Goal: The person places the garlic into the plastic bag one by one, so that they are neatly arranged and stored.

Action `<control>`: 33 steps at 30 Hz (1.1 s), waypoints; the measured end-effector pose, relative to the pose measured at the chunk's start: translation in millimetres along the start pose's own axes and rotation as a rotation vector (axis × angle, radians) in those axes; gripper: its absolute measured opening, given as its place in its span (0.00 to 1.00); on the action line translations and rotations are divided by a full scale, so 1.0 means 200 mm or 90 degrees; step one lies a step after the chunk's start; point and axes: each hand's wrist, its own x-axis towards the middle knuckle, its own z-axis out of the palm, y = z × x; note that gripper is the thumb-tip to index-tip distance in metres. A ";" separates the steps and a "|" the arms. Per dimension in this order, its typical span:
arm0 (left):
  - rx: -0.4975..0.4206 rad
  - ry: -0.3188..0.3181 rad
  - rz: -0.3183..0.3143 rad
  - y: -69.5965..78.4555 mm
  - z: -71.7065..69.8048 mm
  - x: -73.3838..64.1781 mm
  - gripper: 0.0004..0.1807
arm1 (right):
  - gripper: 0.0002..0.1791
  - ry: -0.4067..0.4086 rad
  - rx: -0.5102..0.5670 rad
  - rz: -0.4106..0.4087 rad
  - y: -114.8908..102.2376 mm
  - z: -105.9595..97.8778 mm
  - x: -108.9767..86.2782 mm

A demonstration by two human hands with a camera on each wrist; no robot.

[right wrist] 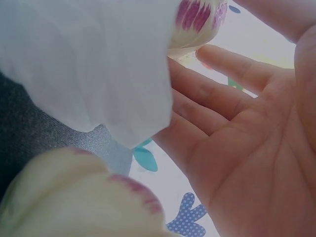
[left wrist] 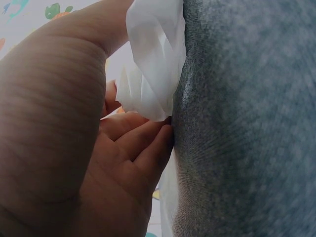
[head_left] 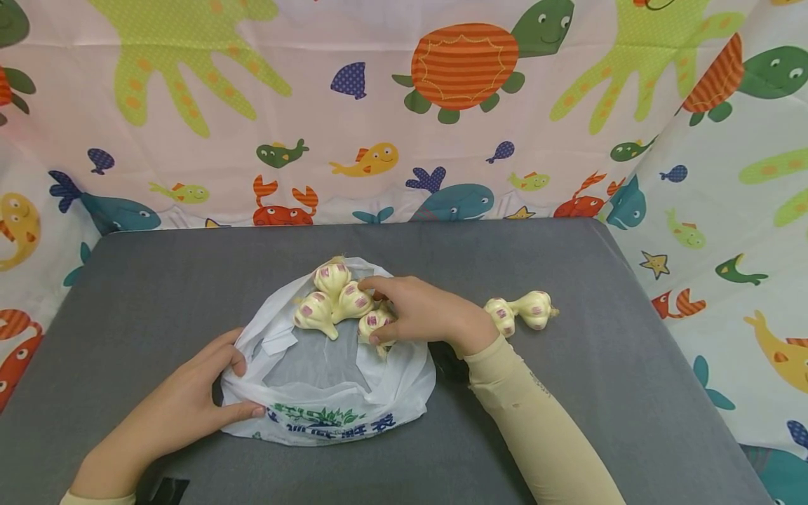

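Note:
A white plastic bag (head_left: 328, 421) with green and blue print lies on the grey table, its mouth spread upward. At the bag's left rim my left hand (head_left: 202, 393) holds the plastic, thumb in front and fingers farther back; in the left wrist view the plastic (left wrist: 153, 64) hangs between them. Several garlic bulbs (head_left: 313, 311) lie together at the bag's far side. Over them reaches my right hand (head_left: 423, 308), fingers extended, the thumb touching the nearest garlic bulb (head_left: 374, 322). The right wrist view shows a garlic bulb (right wrist: 197, 24) by the index fingertip.
Two more garlic bulbs (head_left: 534, 310) lie on the table to the right of the bag, partly behind my right wrist. A grey cloth covers the table (head_left: 568, 266). Behind and beside it hangs a curtain (head_left: 353, 189) printed with sea animals.

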 end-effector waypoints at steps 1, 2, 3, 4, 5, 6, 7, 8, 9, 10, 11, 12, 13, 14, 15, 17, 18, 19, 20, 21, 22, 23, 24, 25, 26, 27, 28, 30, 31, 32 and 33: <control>0.001 0.000 0.000 0.00 0.00 0.00 0.36 | 0.44 0.000 0.000 0.001 0.00 0.00 0.00; 0.001 -0.001 0.000 0.00 0.00 0.00 0.36 | 0.44 -0.001 0.000 0.003 0.00 0.00 0.00; 0.002 -0.001 0.000 0.00 0.00 0.00 0.36 | 0.44 -0.002 0.000 0.005 0.00 0.00 0.00; 0.002 -0.001 0.001 0.00 0.00 0.00 0.36 | 0.44 -0.003 -0.001 0.008 0.00 -0.01 0.00; 0.002 -0.001 0.001 0.00 0.00 0.01 0.36 | 0.44 -0.005 -0.001 0.010 0.00 -0.01 0.00; 0.001 -0.001 0.002 0.00 0.00 0.01 0.36 | 0.44 -0.006 -0.003 0.012 0.00 -0.01 -0.01; 0.000 -0.002 0.002 0.00 0.00 0.01 0.35 | 0.44 -0.006 -0.006 0.014 -0.01 -0.01 -0.01; 0.000 -0.002 0.002 0.00 0.00 0.01 0.35 | 0.44 -0.006 -0.007 0.016 -0.01 -0.01 -0.01; -0.001 -0.002 0.003 0.01 0.00 0.01 0.35 | 0.44 -0.006 -0.009 0.016 -0.01 -0.01 -0.01; -0.001 -0.002 0.003 0.01 -0.01 0.01 0.35 | 0.44 -0.006 -0.012 0.016 -0.01 -0.02 -0.01; -0.001 -0.002 0.004 0.01 -0.01 0.01 0.35 | 0.44 -0.005 -0.014 0.015 -0.01 -0.02 -0.01; -0.001 -0.002 0.004 0.01 -0.01 0.01 0.35 | 0.43 -0.003 -0.017 0.016 -0.01 -0.02 -0.01; 0.000 -0.002 0.004 0.01 -0.01 0.01 0.35 | 0.43 -0.002 -0.018 0.015 -0.01 -0.02 -0.01; 0.000 -0.002 0.003 0.01 -0.01 0.01 0.35 | 0.43 -0.001 -0.020 0.013 -0.01 -0.02 -0.01; 0.001 -0.003 0.003 0.01 -0.01 0.01 0.35 | 0.43 0.000 -0.020 0.013 -0.01 -0.02 -0.01; 0.002 -0.005 0.002 0.01 -0.01 0.01 0.35 | 0.42 0.002 -0.019 0.012 -0.01 -0.02 -0.01; 0.003 -0.006 0.001 0.01 -0.01 0.01 0.35 | 0.42 0.003 -0.018 0.014 -0.01 -0.02 -0.02; 0.005 -0.006 0.002 0.01 -0.01 0.01 0.35 | 0.42 0.003 -0.017 0.014 -0.01 -0.02 -0.02; 0.006 -0.006 0.002 0.01 -0.01 0.00 0.35 | 0.42 0.003 -0.017 0.016 0.00 -0.02 -0.02; 0.008 -0.005 0.003 0.01 -0.01 0.00 0.35 | 0.42 0.003 -0.017 0.017 0.00 -0.03 -0.02; 0.010 -0.004 0.004 0.01 -0.01 0.00 0.35 | 0.42 0.002 -0.015 0.017 -0.01 -0.03 -0.03; 0.012 -0.002 0.005 0.01 -0.01 0.00 0.35 | 0.42 0.002 -0.011 0.018 -0.01 -0.03 -0.03; 0.013 -0.001 0.006 0.01 -0.01 0.00 0.35 | 0.42 0.002 -0.007 0.018 -0.01 -0.04 -0.03; 0.013 0.000 0.008 0.01 -0.01 0.00 0.35 | 0.41 0.003 -0.004 0.018 -0.01 -0.04 -0.04; 0.013 0.000 0.008 0.01 -0.01 0.00 0.35 | 0.41 0.004 -0.001 0.017 -0.01 -0.05 -0.04; 0.013 0.001 0.009 0.01 -0.01 0.00 0.35 | 0.41 0.005 0.003 0.017 0.00 -0.05 -0.05; 0.013 0.001 0.008 0.01 0.00 0.00 0.35 | 0.41 0.006 0.007 0.018 0.00 -0.05 -0.05; 0.012 0.001 0.008 0.01 -0.01 0.00 0.35 | 0.41 0.007 0.014 0.021 0.00 -0.06 -0.06; 0.013 0.001 0.008 0.01 -0.01 0.00 0.35 | 0.40 0.007 0.014 0.020 0.00 -0.07 -0.06; 0.014 0.002 0.009 0.01 -0.01 0.00 0.35 | 0.40 0.007 0.014 0.020 0.00 -0.07 -0.06; 0.016 0.002 0.009 0.01 -0.01 0.00 0.35 | 0.40 0.007 0.014 0.021 0.01 -0.08 -0.07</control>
